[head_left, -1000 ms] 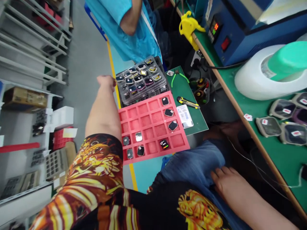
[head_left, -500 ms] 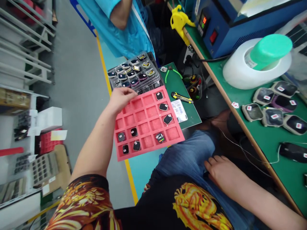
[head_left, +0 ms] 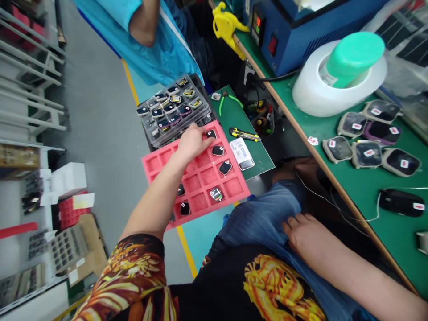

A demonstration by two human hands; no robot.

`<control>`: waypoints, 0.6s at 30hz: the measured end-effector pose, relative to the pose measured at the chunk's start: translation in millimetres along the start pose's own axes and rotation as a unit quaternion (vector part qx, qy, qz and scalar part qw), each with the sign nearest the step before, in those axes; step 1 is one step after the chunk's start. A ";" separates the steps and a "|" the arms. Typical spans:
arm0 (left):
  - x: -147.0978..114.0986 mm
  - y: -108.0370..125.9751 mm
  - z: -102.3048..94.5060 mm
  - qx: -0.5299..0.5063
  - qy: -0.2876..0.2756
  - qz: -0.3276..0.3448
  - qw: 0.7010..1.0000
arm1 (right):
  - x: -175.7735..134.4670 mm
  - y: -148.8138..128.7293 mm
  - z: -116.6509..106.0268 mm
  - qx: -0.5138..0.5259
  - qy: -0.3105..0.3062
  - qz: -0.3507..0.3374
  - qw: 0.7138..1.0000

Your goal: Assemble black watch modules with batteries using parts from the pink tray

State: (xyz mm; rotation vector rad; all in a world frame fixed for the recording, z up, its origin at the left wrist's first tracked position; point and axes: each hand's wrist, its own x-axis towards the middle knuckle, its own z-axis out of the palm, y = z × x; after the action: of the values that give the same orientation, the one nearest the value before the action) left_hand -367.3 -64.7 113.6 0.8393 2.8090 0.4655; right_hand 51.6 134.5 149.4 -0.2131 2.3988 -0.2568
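The green worktop is seen to the right of the red tray, carrying a blue machine and a white dish with a green cap. A second person in a blue smock is seen beyond the red tray. A stack of clear trays filled with small parts lies touching the red tray's far edge. A green mat is laid just right of the red tray, with a yellow knife on it.

The left hand is stretched over the red tray's far end, its fingers loosely curled and resting at the dark watch part in the far right compartment; whether the part is gripped cannot be told. The right hand is laid flat, fingers spread, on the blue-jeaned thigh nearer than the red tray, holding nothing.
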 end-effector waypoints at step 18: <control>-2.9 23.6 11.3 -0.128 0.061 -0.049 0.989 | -6.3 -7.4 -25.9 0.013 -0.029 -0.008 0.999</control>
State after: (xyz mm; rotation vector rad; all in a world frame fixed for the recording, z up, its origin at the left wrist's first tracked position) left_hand -350.1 -44.8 111.4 0.6359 2.7986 0.8668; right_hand 39.6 132.1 174.1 -0.2259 2.3361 -0.2858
